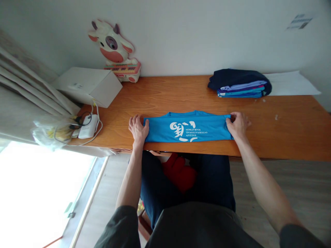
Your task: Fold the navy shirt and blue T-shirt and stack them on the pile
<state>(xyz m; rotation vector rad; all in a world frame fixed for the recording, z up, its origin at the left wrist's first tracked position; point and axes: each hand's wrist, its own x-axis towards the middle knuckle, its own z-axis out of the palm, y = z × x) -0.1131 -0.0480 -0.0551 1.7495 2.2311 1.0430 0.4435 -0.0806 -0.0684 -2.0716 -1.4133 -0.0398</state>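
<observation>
A bright blue T-shirt [214, 129] lies folded into a long flat strip on the wooden table [155, 93], near its front edge. White "Dalian International Marathon" lettering and a white figure appear upside down on it. The collar edge sticks out along the strip's far side. My left hand [139, 130] grips the left end, thumb on the cloth and fingers curled at the outer side. At the other end, my right hand [238, 125] pinches the far right corner between thumb and fingers.
A stack of folded clothes [239, 82] sits at the back right, beside white paper [291, 83]. On the left stand a white box [90, 84], a cow-shaped toy keyboard [116, 51], a white power strip [88, 126] with cables, and a clear plastic bag [50, 132] by the curtain [26, 89].
</observation>
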